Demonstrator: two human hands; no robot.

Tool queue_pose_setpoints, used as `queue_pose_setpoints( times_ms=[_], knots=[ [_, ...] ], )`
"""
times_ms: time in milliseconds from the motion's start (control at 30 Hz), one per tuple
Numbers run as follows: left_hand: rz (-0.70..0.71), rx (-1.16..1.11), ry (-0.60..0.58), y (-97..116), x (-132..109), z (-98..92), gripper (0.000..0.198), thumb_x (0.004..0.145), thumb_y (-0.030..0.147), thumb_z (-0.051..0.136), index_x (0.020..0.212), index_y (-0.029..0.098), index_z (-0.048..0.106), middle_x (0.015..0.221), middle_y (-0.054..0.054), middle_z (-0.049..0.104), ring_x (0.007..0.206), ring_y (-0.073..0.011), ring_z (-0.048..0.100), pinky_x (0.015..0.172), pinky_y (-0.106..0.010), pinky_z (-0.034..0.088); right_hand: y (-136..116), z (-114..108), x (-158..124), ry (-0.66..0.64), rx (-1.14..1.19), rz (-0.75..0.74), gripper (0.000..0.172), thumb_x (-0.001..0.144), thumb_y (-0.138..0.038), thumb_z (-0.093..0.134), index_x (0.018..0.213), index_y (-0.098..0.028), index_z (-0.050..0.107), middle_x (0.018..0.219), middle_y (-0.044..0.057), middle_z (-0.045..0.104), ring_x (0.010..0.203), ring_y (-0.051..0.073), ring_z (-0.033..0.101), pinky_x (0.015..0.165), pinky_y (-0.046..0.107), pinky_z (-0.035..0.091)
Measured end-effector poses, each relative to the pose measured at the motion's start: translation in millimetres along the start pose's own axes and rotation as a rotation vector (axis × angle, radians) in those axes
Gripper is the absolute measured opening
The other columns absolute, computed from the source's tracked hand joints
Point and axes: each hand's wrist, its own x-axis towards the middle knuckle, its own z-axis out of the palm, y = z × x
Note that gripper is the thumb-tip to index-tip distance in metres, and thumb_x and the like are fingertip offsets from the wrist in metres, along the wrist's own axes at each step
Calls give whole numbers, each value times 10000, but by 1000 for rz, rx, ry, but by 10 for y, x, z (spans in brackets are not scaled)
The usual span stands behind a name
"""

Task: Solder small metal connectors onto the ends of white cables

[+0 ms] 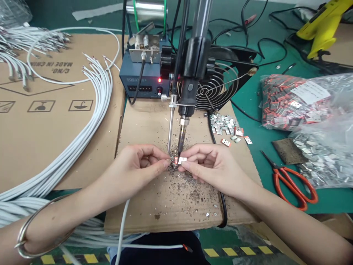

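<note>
My left hand (140, 167) pinches the end of a white cable (123, 224), which hangs down below the palm. The wire ends are mostly hidden by the fingertips. Facing it, my right hand (213, 165) pinches a small red circuit board with a silver plate (182, 160). The two pieces meet under the tip of a stand-mounted soldering iron (189, 88); whether the tip touches the board I cannot tell. A thin metal feed tube (170, 129) ends just beside my left fingertips.
A blue solder feeder (143, 75) and a fan (206, 88) stand behind. Loose metal connectors (222, 124), bagged red boards (286, 103) and red-handled scissors (295, 184) lie right. Bundled white cables (93, 117) lie left. Dark debris (193, 189) litters the cardboard (138, 129).
</note>
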Motion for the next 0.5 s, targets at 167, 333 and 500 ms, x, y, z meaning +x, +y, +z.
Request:
queue_pose_setpoints(
  times_ms=[167, 333, 500],
  knots=[
    [15, 2, -54, -29, 2, -9, 96, 776, 230, 585, 714, 159, 606, 436, 105, 438, 302, -25, 310, 256, -133, 211, 11, -7, 14, -33, -16, 7, 72, 654, -162, 676, 716, -153, 640, 609, 7, 676, 455, 61, 513, 394, 176, 384],
    [-13, 28, -85, -40, 25, -22, 111, 770, 232, 584, 730, 139, 629, 446, 99, 446, 298, -18, 308, 245, -128, 210, 6, -11, 18, -35, 24, 0, 72, 634, -133, 674, 697, -159, 651, 555, -24, 641, 418, 51, 484, 386, 178, 382],
    [0, 28, -46, -28, 41, -6, 102, 757, 214, 581, 692, 145, 619, 414, 107, 447, 265, -14, 307, 226, -127, 211, 8, -21, 10, -42, 29, -13, 75, 630, -144, 690, 698, -161, 663, 573, -11, 660, 438, 57, 498, 387, 173, 380]
  ],
)
